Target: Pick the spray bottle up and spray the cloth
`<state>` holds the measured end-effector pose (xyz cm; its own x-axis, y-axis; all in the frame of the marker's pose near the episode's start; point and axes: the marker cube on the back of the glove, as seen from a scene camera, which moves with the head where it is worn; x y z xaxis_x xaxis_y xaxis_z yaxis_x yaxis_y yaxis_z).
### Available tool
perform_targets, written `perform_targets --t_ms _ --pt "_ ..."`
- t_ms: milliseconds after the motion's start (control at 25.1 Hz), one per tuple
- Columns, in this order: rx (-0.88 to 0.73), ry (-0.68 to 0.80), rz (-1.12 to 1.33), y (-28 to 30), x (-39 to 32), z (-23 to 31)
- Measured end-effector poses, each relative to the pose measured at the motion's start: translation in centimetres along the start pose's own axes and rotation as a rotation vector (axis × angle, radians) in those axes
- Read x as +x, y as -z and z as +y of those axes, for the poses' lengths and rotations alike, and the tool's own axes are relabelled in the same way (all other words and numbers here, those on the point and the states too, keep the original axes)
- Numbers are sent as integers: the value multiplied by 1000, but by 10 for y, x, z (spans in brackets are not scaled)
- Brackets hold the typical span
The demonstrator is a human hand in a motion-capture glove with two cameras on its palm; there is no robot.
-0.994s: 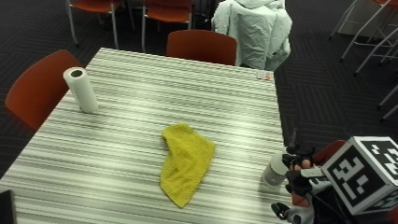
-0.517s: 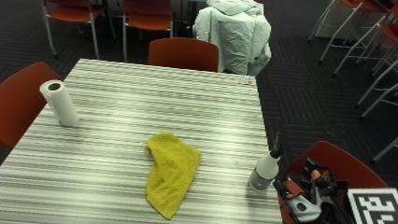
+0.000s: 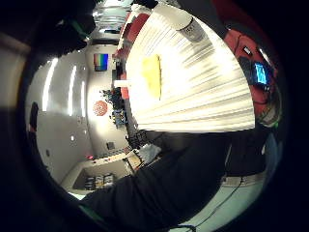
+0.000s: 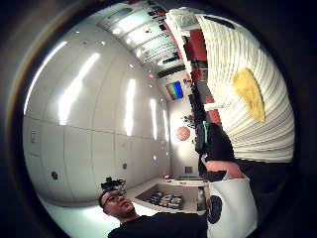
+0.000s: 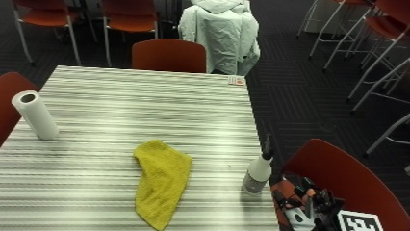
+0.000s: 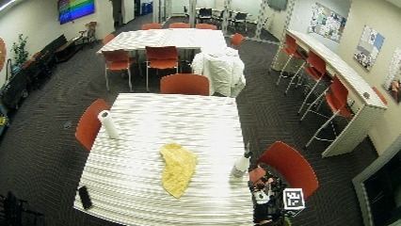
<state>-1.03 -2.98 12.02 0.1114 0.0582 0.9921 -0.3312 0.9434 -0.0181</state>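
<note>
Striped bench (image 5: pixel 128 96) in a meeting room of red chairs, with a spray bottle waiting at its edge.

Off the bench's near right corner, the gloved right hand (image 5: pixel 301 204) hangs just beside the spray bottle (image 5: pixel 258 168) and holds nothing, its fingers seemingly relaxed, though little of them shows. That bottle stands upright near the right edge, nozzle up, its long axis vertical, between the hand and the yellow cloth (image 5: pixel 160 180), which lies crumpled lengthwise farther in toward the bench's middle. A likely reach runs from the hand inward to the bottle, then on toward the cloth. A paper towel roll (image 5: pixel 35 115) stands well apart at the far left edge.
</note>
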Motion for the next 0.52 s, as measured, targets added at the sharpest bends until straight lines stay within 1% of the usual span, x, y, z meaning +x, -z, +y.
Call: perform_targets --t_ms 278,517 --pt "-19 11 54 -10 4 -4" --pt "-51 -22 78 -19 12 -10"
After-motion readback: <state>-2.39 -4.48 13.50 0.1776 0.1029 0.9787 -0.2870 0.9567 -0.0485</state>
